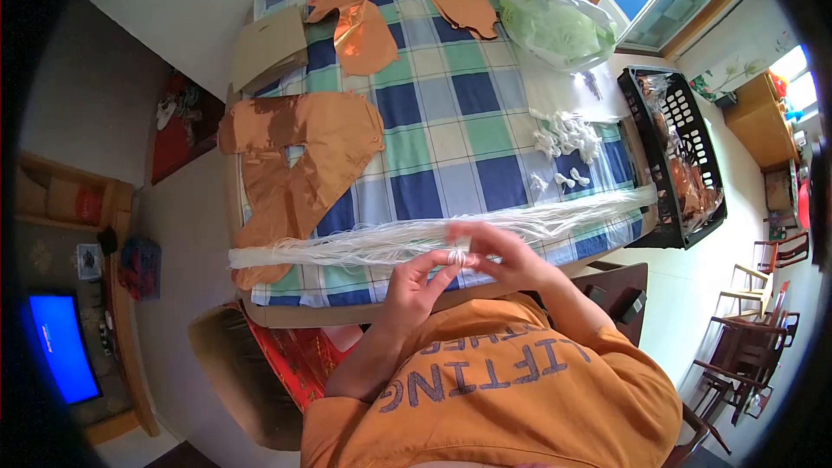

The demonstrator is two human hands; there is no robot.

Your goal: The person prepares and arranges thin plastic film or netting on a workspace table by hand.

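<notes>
In front of my chest, my left hand (419, 284) pinches a small coil of white string (457, 256) between thumb and fingers. My right hand (510, 258) meets it from the other side, with fingers at the coil; its upper fingers are smeared by motion. Just beyond both hands, a long bundle of white strings (364, 248) stretches across the near side of the bed. Small tied hanks of white string (568, 137) lie in a pile to the right, with a few separate ones nearer me.
A checked sheet (451, 134) covers the bed. On it lie flat copper foil balloons (299, 156), folded cardboard (270, 48) and a plastic bag (559, 30) with pale green contents. At right stands a black crate (680, 121) of wrapped copper-coloured items. A cardboard box (234, 373) sits below the bed's near edge.
</notes>
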